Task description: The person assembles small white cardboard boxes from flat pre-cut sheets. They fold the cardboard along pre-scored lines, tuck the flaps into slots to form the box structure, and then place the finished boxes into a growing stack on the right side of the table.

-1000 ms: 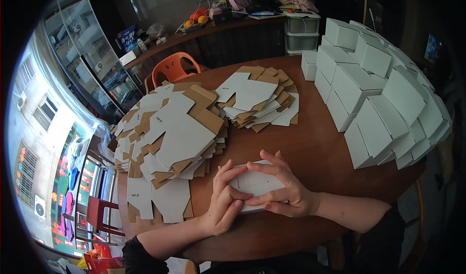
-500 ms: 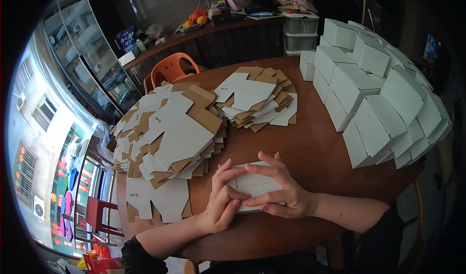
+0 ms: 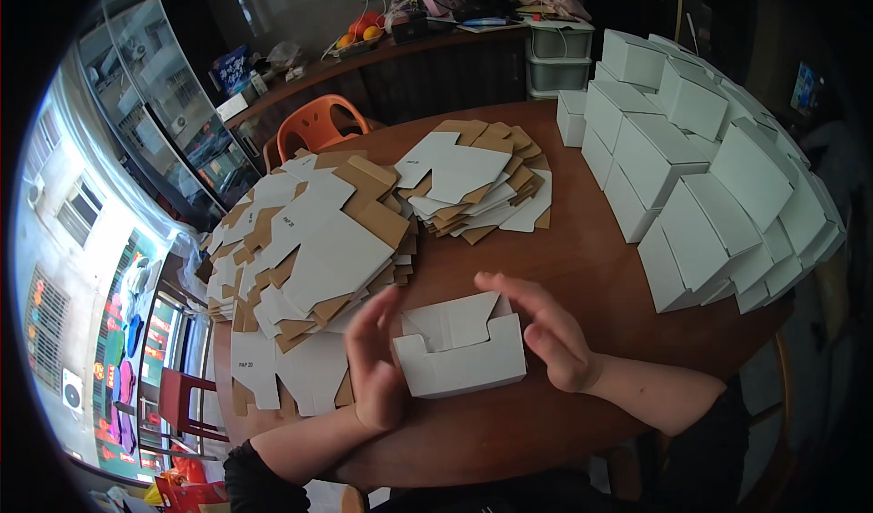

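A small white cardboard box (image 3: pixel 462 367) lies on the table in front of me, its interlocking bottom flaps facing up and folded together. Beside its left end is my left hand (image 3: pixel 374 363), fingers stretched and holding nothing. My right hand (image 3: pixel 551 336) stands off the box's right end, fingers extended, thumb apart from them; it too is empty. Whether either palm touches the box is hard to tell. To the left and beyond lie a large pile of flat unfolded box blanks (image 3: pixel 338 251), white on one face and brown on the other, and a smaller pile of blanks (image 3: pixel 468 175).
Many folded white boxes (image 3: pixel 661 160) are stacked high on the right side of the wooden table (image 3: pixel 536 258). An orange chair (image 3: pixel 320 122) stands at the far edge. Behind it runs a cluttered sideboard (image 3: pixel 364 67); a red stool (image 3: pixel 186 404) is at the left.
Both hands have come off the top of the box and moved apart to its two ends. The flaps they covered now show. The view has shifted slightly.
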A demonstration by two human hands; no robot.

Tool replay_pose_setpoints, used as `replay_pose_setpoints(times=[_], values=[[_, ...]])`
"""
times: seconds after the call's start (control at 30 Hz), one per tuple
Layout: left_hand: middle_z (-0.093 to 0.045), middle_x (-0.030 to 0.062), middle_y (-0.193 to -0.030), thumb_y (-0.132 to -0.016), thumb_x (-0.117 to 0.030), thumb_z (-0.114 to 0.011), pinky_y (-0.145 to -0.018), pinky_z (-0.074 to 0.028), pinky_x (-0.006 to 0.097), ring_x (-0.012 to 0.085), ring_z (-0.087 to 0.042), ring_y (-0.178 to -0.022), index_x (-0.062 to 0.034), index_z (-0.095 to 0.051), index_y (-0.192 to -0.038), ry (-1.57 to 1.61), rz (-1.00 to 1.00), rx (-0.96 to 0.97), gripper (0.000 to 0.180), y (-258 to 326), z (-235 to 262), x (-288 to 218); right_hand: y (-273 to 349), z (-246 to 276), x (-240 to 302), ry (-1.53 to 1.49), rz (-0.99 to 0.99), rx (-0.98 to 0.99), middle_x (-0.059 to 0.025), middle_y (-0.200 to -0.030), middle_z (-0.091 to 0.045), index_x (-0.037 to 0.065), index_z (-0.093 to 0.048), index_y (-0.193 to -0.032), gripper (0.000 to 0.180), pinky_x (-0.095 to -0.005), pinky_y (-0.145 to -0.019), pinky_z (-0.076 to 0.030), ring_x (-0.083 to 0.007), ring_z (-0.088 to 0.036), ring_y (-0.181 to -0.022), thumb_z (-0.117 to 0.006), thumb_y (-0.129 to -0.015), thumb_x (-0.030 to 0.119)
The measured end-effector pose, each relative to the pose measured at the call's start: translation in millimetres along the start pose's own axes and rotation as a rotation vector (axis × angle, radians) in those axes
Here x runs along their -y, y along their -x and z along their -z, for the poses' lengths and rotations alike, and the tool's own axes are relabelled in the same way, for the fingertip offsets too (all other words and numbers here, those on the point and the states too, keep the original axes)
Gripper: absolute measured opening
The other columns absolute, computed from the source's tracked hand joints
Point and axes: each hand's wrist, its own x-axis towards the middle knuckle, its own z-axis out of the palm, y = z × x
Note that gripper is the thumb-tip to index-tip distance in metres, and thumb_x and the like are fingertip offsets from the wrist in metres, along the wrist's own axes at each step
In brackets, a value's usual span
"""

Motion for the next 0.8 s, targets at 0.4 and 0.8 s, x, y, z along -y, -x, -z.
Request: replay_pose_setpoints(times=[0.4,0.8], values=[[-0.033,0.0160,-0.150,-0.093,-0.015,-0.066,-0.118,-0.025,0.052,0.0323,-0.030,-0.146,-0.0045,-0.056,-0.105,0.163,0.085,0.024,0.019,6.4,5.4,6.0,-1.3,-3.7,-4.1,0.163,0.153,-0.165,-0.0218,-0.144,-0.044,0.003,-0.045,-0.127,0.057,-0.0426,-0.110,-0.038,-0.0323,-0.047,-0.132,-0.077,-0.081,0.012],[-0.024,0.0156,-0.154,-0.068,-0.017,-0.092,-0.114,-0.036,0.050,0.0317,-0.037,-0.141,-0.0066,-0.060,-0.125,-0.055,0.254,0.243,0.066,-16.5,1.8,-24.6,-4.9,1.1,14.2,0.325,0.173,-0.015,-0.0224,-0.144,-0.039,0.010,-0.050,-0.106,0.055,-0.0439,-0.107,-0.042,-0.0352,-0.044,-0.134,-0.092,-0.070,0.020]])
